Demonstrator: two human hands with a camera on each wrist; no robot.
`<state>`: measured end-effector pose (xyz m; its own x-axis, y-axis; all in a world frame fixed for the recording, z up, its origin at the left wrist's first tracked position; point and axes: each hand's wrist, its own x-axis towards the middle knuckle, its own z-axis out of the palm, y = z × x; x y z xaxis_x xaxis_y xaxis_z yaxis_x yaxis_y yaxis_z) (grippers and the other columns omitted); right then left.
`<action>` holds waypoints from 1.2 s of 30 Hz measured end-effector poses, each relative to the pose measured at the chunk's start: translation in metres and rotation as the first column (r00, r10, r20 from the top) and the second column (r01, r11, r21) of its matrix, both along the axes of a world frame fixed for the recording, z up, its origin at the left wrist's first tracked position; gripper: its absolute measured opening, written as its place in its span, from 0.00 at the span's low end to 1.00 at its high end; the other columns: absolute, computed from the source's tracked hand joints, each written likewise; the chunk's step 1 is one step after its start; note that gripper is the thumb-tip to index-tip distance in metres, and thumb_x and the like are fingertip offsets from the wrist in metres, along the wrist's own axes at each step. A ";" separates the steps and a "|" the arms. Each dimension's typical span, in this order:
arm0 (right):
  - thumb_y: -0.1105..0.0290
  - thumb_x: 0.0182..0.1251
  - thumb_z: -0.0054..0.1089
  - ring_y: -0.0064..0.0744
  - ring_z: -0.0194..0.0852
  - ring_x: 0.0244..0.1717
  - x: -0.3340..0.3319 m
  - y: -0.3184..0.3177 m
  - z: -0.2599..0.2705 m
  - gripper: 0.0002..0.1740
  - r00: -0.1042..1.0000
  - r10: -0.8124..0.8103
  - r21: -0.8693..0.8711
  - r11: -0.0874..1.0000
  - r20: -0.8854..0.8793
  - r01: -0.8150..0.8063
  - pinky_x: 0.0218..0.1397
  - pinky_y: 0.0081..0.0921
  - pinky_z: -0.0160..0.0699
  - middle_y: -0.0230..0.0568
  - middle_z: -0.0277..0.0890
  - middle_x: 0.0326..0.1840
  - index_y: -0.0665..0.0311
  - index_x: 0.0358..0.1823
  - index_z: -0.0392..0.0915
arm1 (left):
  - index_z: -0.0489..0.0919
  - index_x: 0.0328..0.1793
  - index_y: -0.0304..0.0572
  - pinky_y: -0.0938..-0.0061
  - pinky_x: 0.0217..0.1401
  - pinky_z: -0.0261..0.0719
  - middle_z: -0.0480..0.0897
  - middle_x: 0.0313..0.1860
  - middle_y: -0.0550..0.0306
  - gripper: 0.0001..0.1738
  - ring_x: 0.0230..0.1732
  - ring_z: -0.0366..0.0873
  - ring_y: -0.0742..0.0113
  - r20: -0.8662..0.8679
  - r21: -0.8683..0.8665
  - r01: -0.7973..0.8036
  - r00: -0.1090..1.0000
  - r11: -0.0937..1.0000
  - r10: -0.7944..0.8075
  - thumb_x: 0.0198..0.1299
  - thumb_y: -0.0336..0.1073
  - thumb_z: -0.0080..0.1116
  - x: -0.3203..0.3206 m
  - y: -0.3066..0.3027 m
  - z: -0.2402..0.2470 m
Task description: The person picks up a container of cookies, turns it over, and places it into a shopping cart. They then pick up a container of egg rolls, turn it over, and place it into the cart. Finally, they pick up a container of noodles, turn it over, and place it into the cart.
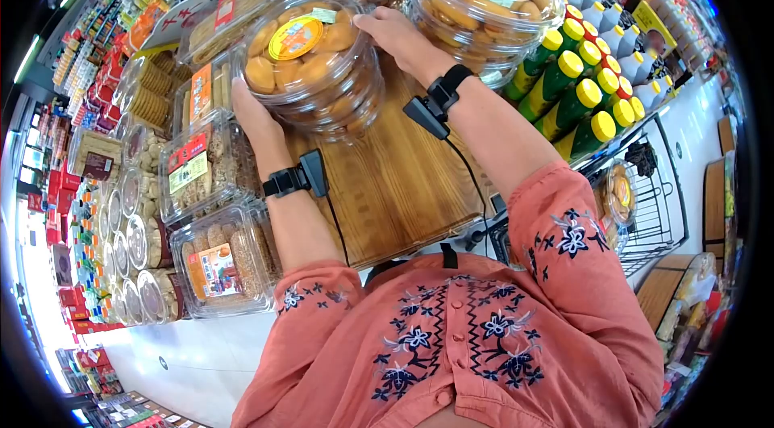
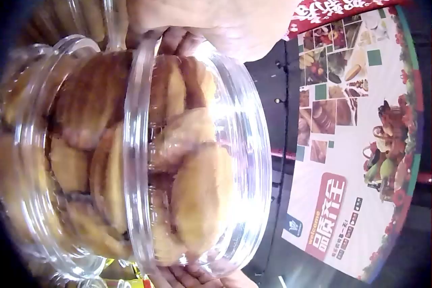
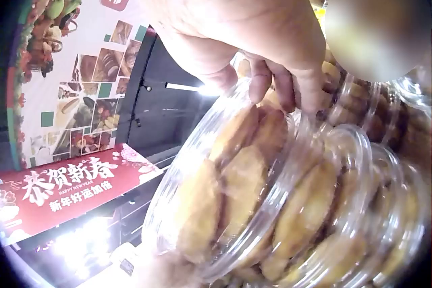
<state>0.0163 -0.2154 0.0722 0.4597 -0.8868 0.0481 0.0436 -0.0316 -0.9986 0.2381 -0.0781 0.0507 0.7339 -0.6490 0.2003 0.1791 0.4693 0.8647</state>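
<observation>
A round clear plastic tub of golden-brown pastries [image 1: 310, 69], with a yellow and orange label on its lid, tops a stack of similar tubs [image 1: 355, 118] on a wooden tabletop [image 1: 403, 178]. My left hand [image 1: 260, 122] holds its left side, and my right hand [image 1: 403, 37] grips the far right of the rim. In the left wrist view, fingers of the left hand [image 2: 209, 4] bend round the lid's edge. Seen from the right wrist, the right hand [image 3: 236, 18] curls its fingertips over the rim, and the tub [image 3: 223, 180] tilts against the ones beneath.
To the right stands another pastry tub [image 1: 484, 9], beside yellow-capped green bottles [image 1: 564, 89]. Boxed snacks [image 1: 197, 170] line the left side, with a sesame-coated pastry box [image 1: 222, 267] nearest. A wire shopping cart [image 1: 657, 194] is at the right.
</observation>
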 end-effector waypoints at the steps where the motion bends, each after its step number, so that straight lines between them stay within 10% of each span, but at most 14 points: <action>1: 0.53 0.72 0.61 0.25 0.69 0.43 0.000 -0.001 -0.002 0.21 1.000 -0.001 -0.001 1.000 0.021 0.001 0.51 0.26 0.71 0.32 0.75 0.42 0.66 0.46 0.78 | 0.74 0.64 0.27 0.65 0.65 0.74 0.78 0.62 0.47 0.28 0.60 0.77 0.59 0.014 0.020 -0.023 1.000 1.000 0.023 0.76 0.48 0.44 0.001 0.000 -0.001; 14: 0.54 0.77 0.55 0.28 0.72 0.57 -0.048 0.063 -0.001 0.22 0.997 0.041 0.009 0.999 0.065 -0.042 0.64 0.28 0.72 0.37 0.75 0.54 0.67 0.54 0.75 | 0.66 0.71 0.24 0.65 0.72 0.65 0.70 0.69 0.43 0.30 0.67 0.69 0.58 0.444 0.016 -0.365 0.837 0.931 0.320 0.79 0.47 0.42 -0.068 0.055 0.032; 19: 0.55 0.77 0.55 0.25 0.77 0.48 -0.124 0.144 -0.015 0.18 0.975 0.204 0.101 0.972 0.092 -0.213 0.55 0.26 0.77 0.34 0.79 0.45 0.65 0.49 0.78 | 0.63 0.75 0.27 0.63 0.76 0.61 0.67 0.72 0.42 0.30 0.70 0.66 0.56 0.574 0.007 -0.227 0.798 0.974 0.182 0.77 0.43 0.50 -0.101 0.081 0.017; 23: 0.56 0.77 0.56 0.26 0.78 0.45 -0.188 0.182 -0.054 0.17 0.983 0.159 0.314 0.932 0.091 -0.180 0.50 0.27 0.79 0.35 0.80 0.44 0.65 0.46 0.79 | 0.62 0.76 0.27 0.63 0.75 0.63 0.69 0.71 0.41 0.34 0.71 0.67 0.57 0.761 0.127 -0.421 0.622 0.898 0.184 0.73 0.42 0.57 -0.081 0.073 -0.008; 25: 0.55 0.76 0.56 0.29 0.80 0.46 -0.221 0.199 -0.052 0.18 0.993 0.071 0.388 0.916 0.098 -0.104 0.49 0.28 0.81 0.38 0.81 0.44 0.66 0.47 0.79 | 0.64 0.74 0.26 0.61 0.75 0.64 0.70 0.70 0.37 0.33 0.69 0.69 0.52 0.669 0.095 -0.299 0.726 0.950 0.162 0.72 0.43 0.58 -0.070 0.065 -0.014; 29: 0.53 0.78 0.54 0.32 0.83 0.48 -0.289 0.228 -0.075 0.22 0.996 -0.032 0.409 0.913 0.088 -0.007 0.53 0.29 0.83 0.43 0.82 0.48 0.67 0.52 0.77 | 0.73 0.65 0.25 0.61 0.69 0.69 0.76 0.63 0.39 0.27 0.62 0.74 0.50 0.893 0.098 -0.557 0.415 0.825 0.174 0.74 0.45 0.53 -0.086 0.085 0.007; 33: 0.54 0.76 0.56 0.34 0.84 0.50 -0.338 0.260 -0.095 0.21 0.954 -0.277 0.496 0.848 0.114 0.187 0.53 0.30 0.84 0.45 0.82 0.50 0.68 0.52 0.77 | 0.73 0.66 0.27 0.64 0.63 0.75 0.78 0.59 0.42 0.24 0.58 0.77 0.54 0.818 0.183 -0.433 0.565 0.883 0.108 0.76 0.43 0.49 -0.163 0.096 0.022; 36: 0.56 0.76 0.57 0.35 0.84 0.50 -0.370 0.282 -0.121 0.20 0.920 -0.381 0.551 0.790 0.097 0.269 0.52 0.29 0.85 0.46 0.82 0.50 0.68 0.53 0.77 | 0.75 0.63 0.31 0.67 0.60 0.77 0.82 0.53 0.47 0.21 0.54 0.80 0.59 0.672 0.377 -0.058 0.704 0.924 -0.230 0.77 0.42 0.47 -0.206 0.088 -0.008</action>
<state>-0.3539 0.0669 -0.0484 0.1706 -0.8986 -0.4042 0.3177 0.4385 -0.8407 0.0321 0.0100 0.0432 0.4130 -0.8296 0.3758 -0.5133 0.1288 0.8485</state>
